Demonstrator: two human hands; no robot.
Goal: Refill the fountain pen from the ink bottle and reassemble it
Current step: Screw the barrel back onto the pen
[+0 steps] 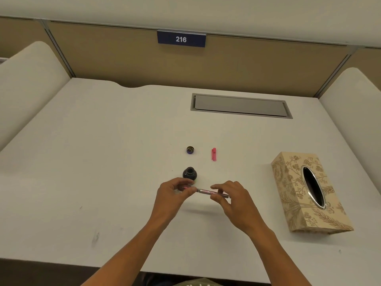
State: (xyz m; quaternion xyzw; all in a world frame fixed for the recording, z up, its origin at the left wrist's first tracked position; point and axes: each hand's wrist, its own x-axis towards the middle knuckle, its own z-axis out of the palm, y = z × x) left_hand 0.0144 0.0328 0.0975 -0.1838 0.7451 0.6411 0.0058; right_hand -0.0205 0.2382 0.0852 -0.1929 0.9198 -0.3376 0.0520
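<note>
With both hands' fingers (215, 197) gripping the pen (206, 191), keep it level and twist gently, clear of the open ink bottle (189, 173) at 12 o'clock

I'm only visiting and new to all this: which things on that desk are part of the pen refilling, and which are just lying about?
Part of the job:
- pen, held by left hand and right hand
- open ink bottle
- bottle cap
- pink pen cap

Just lying about:
- tissue box
- desk hatch
- number sign 216
</note>
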